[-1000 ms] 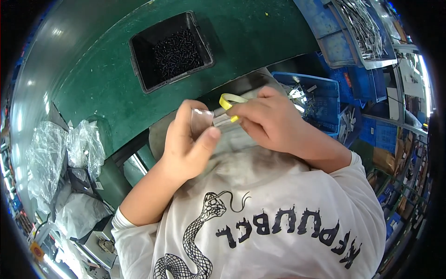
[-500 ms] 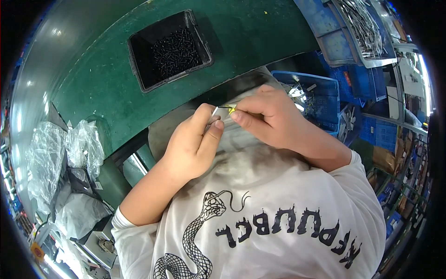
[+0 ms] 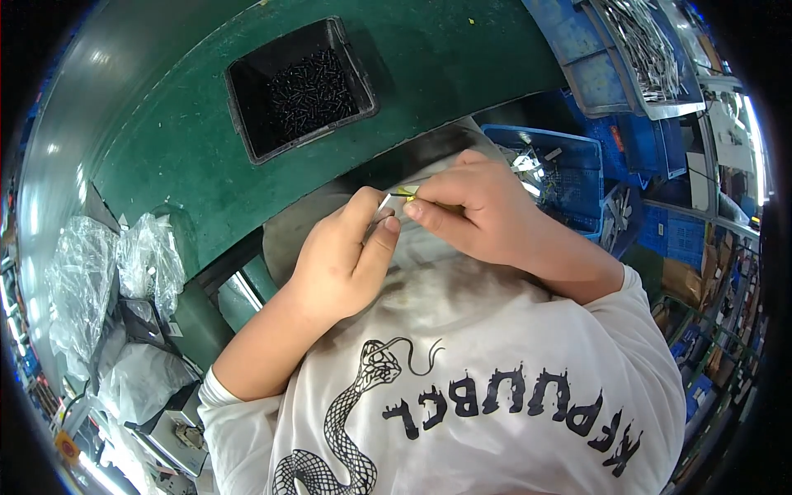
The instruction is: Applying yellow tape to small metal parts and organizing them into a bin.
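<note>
Above my lap, my left hand [image 3: 345,262] pinches a small pale strip [image 3: 384,203] between thumb and forefinger; most of the strip is hidden by the fingers. Facing it, my right hand [image 3: 488,210] is closed on a small yellow piece [image 3: 410,191] at its fingertips. A thin black pin [image 3: 398,195] bridges the gap from the yellow piece to the strip's upper end. Whether the pin sits in the strip or only touches it is too small to tell.
A black bin [image 3: 252,136] of small black parts stands on the green table [image 3: 190,177]. At right is a blue crate [image 3: 577,147] with loose pieces; above it, a bin [image 3: 606,74] holds metal strips. Clear plastic bags [image 3: 153,264] lie at left.
My left hand has shifted slightly right, with the strip closer to my right fingertips. The right hand has moved only a little, and less of the black pin shows between them.
</note>
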`<state>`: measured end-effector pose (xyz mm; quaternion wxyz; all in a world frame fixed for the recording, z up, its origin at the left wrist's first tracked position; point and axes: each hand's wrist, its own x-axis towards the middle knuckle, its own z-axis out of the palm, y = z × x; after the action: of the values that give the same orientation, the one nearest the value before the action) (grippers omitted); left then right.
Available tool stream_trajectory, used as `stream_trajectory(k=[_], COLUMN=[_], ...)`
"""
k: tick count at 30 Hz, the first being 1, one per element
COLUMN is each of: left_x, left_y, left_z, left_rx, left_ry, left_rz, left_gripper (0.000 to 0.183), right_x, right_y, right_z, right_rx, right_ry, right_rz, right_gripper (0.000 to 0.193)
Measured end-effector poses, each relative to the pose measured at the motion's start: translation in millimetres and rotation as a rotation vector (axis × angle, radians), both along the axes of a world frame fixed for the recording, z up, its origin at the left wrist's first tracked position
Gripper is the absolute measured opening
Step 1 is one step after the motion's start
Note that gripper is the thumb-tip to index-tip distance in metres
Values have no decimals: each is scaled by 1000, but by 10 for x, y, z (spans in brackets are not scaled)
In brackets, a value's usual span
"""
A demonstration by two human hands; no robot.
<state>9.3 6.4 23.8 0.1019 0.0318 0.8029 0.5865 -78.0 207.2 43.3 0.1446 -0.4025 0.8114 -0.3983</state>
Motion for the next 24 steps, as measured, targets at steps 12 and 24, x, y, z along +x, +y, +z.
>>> stream_trajectory(k=[12,24], left_x=[-29,-27], left_y=[-1,13], left_z=[39,11], left_rx=[-142,-108], left_ry=[155,122], left_rz=[-64,112], left_gripper=[15,35], right_x=[-5,-14], right_y=[3,7], right_z=[32,-13], right_rx=[34,-26], right_ry=[-111,-160], right_rz=[-9,-17], right_gripper=[23,42])
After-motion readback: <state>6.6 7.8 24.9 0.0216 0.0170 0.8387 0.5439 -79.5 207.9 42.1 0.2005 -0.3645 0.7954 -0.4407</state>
